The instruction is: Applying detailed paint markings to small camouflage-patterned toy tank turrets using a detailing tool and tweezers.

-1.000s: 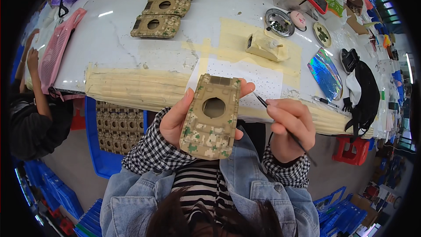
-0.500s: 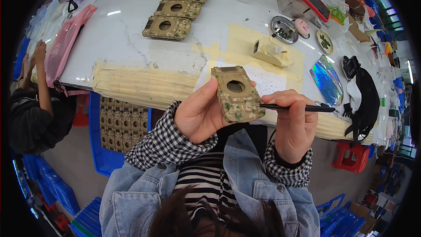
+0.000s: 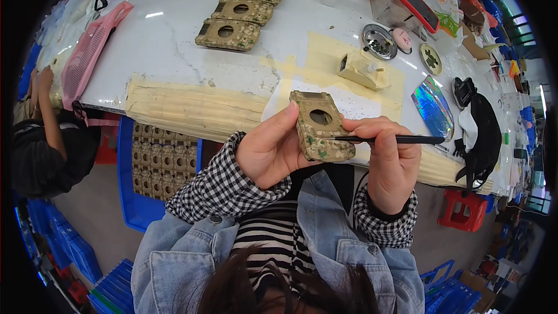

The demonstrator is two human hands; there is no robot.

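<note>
The glossy white tabletop (image 3: 174,46) has a ribbed, taped edge (image 3: 195,107). Near it, the left grip (image 3: 264,154) clamps a boxy, round-holed shell (image 3: 321,131), well apart from the shell row (image 3: 256,15); the right grip (image 3: 395,160) pinches a slim tool (image 3: 418,139).

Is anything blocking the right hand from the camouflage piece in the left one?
Nothing visible is in the way: the slim black tool in the right hand reaches over the camouflage piece held in the left hand.

A person's left hand (image 3: 264,154) holds a camouflage model tank hull (image 3: 314,132); the right hand (image 3: 395,168) holds black tweezers (image 3: 421,139), tips at its surface. More hulls (image 3: 256,13) line the white table (image 3: 165,43).
</note>
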